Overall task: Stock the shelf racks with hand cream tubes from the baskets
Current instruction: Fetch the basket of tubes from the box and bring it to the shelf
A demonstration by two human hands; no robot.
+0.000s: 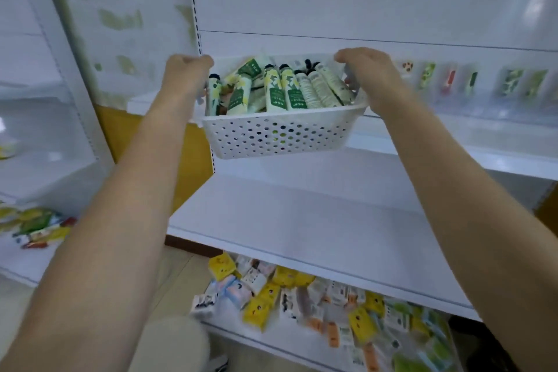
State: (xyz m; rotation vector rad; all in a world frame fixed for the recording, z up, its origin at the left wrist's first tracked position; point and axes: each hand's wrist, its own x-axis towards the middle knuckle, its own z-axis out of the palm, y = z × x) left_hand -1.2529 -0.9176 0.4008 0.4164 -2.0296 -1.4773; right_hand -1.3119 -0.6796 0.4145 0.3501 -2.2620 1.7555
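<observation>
A white perforated plastic basket (280, 137) hangs in the air in front of a white shelf unit, tilted a little toward me. It is packed with several hand cream tubes (282, 89), green-and-white with dark caps. My left hand (185, 72) grips the basket's left rim. My right hand (370, 74) grips its right rim. Both arms are stretched forward and up. On the shelf behind, at the right, a clear rack (489, 86) holds several tubes upright; that area is blurred.
A bare white shelf (302, 220) lies below the basket. Under it, the lowest shelf carries a heap of small yellow, white and orange packets (302, 296). To the left, another shelf unit bears colourful packets (36, 226). A slotted upright (194, 9) runs above my left hand.
</observation>
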